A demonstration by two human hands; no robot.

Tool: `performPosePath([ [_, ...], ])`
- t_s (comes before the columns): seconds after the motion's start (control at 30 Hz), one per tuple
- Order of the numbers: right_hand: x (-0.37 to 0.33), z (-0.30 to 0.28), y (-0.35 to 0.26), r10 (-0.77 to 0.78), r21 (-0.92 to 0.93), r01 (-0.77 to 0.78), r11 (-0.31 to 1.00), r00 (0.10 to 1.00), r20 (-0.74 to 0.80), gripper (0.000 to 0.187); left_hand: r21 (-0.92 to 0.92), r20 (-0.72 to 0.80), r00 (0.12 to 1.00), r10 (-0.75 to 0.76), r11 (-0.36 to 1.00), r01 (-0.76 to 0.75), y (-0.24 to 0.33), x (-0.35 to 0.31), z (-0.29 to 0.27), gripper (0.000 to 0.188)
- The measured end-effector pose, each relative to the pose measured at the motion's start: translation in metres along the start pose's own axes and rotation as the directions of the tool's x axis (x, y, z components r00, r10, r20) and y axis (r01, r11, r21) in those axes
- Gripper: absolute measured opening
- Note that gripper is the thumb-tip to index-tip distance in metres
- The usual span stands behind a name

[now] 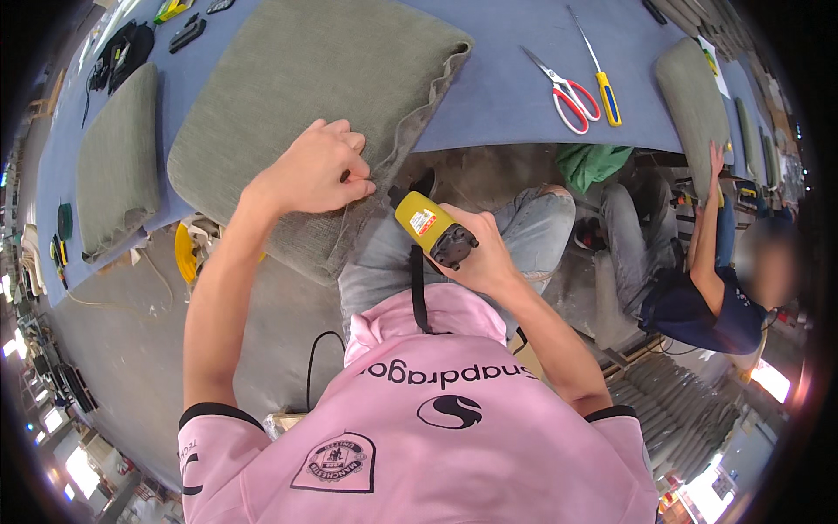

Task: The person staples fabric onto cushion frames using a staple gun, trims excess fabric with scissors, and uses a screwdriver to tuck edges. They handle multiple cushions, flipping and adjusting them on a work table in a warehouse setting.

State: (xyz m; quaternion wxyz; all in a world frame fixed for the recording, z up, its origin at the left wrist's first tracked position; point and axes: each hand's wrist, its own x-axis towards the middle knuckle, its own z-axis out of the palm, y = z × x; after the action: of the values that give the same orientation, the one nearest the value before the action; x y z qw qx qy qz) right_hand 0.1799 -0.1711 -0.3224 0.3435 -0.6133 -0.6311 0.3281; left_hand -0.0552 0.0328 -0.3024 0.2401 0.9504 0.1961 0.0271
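A large grey-green fabric cushion lies on the blue-covered table in front of me, its loose seamed edge facing my lap. My left hand rests on it, fingers curled and closed at the fabric edge, thumb and forefinger pinching the cloth. In my right hand is a yellow-and-black handheld power tool, held just right of the cushion's edge, above my knees. Its exact kind is unclear; its working end is partly hidden near the cloth.
Red-and-white-handled scissors and a yellow-handled screwdriver lie on the blue table to the right. Another cushion is at left. A co-worker on the right touches a further cushion. Green cloth hangs below the table edge.
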Motion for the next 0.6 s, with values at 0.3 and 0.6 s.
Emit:
performPosePath([
  [0.3,0.016,0.001,-0.003,0.263,-0.109,-0.241,0.964,0.911,0.316,0.071,-0.164,0.032,0.999,-0.021,0.986,0.026,-0.01,-0.003,0.008,0.037],
  [0.6,0.0,0.002,-0.004,0.225,-0.056,-0.218,0.974,0.952,0.208,0.062,-0.074,-0.092,0.994,-0.055,0.996,0.048,0.006,-0.01,-0.006,0.036],
])
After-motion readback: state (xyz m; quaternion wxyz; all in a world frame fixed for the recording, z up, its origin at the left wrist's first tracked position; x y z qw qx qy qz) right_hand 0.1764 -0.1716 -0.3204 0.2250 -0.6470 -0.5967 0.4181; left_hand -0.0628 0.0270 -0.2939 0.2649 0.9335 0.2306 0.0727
